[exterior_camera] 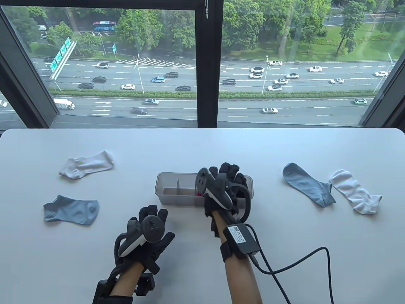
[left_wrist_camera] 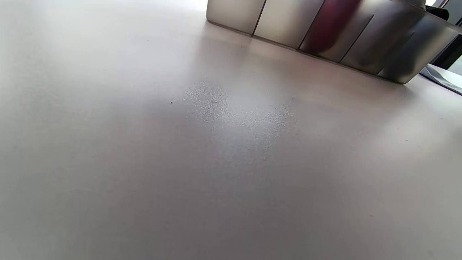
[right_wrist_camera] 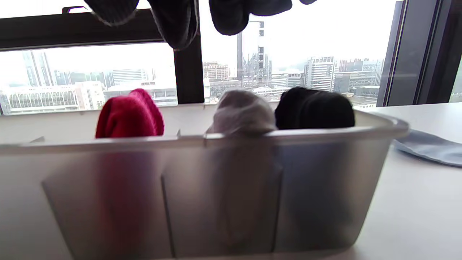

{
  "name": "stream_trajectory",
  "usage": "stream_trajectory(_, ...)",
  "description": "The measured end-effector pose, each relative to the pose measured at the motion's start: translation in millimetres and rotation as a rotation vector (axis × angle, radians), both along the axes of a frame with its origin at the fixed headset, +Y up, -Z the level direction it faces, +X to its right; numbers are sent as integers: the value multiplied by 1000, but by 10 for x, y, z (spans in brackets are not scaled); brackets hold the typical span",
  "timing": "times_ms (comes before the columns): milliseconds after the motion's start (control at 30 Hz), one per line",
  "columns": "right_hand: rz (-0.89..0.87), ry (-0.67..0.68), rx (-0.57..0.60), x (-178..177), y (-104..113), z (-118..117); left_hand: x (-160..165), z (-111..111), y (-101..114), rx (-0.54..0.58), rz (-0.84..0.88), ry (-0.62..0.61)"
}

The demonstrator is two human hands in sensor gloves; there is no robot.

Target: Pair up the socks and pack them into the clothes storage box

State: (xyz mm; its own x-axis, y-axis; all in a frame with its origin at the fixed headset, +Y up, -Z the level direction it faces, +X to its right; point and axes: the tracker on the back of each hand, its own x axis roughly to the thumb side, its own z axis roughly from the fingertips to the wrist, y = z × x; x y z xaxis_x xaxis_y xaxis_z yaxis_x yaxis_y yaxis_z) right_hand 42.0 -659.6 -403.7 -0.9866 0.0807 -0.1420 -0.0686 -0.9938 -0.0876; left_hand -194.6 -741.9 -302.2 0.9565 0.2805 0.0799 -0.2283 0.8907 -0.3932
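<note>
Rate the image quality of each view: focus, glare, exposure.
Table view: sharp, evenly daylit. Left wrist view: table in soft focus with a glare patch, storage box blurred. Right wrist view: box and rolled socks soft and backlit, sky blown out behind.

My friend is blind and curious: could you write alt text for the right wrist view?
A frosted storage box fills the view, with a red sock bundle, a grey one and a black one poking above its rim side by side. Black gloved fingers hang in from the top; a window with city buildings lies behind.
</note>
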Motion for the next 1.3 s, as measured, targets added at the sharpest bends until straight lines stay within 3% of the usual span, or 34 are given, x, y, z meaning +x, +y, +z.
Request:
stream_trajectory(67, 13, -66, 52, 325, 91, -6, 14, -5, 29, 13, -3, -7)
stream_trajectory(167, 13, -183, 24, 836, 87, -10, 19, -21, 50, 22, -4, -7)
stream_trajectory(300, 11, -291, -104, 1495, -104, -1, 18, -16, 54, 27, -28, -5)
stream_trajectory(367, -92, -284, -197, 1809, -259, -7, 32, -16, 48, 31, -35, -10)
stream_trajectory(567, -287, -374, -366, 2355, -662, -68, 104, -16, 34, 26, -75, -28)
stream_trajectory(633, -325, -367, -469, 2468, -782, -109, 118, -14, 39, 30, -74, -32)
stream_trajectory(867, -423, -395, -607, 2698, -1153, -164, 154, -38, 1, 37, -98, -26)
stream_trajectory(967, -145, -344, -480, 2636, -1115, -124, 173, -37, 7, 40, -89, -35)
stream_trajectory(1000, -125, -331, -485, 2628, -1099, -108, 178, -32, 14, 49, -84, -39)
stream_trajectory(1300, -384, -161, -372, 2527, -948, 433, 281, 112, 143, 121, -48, -120)
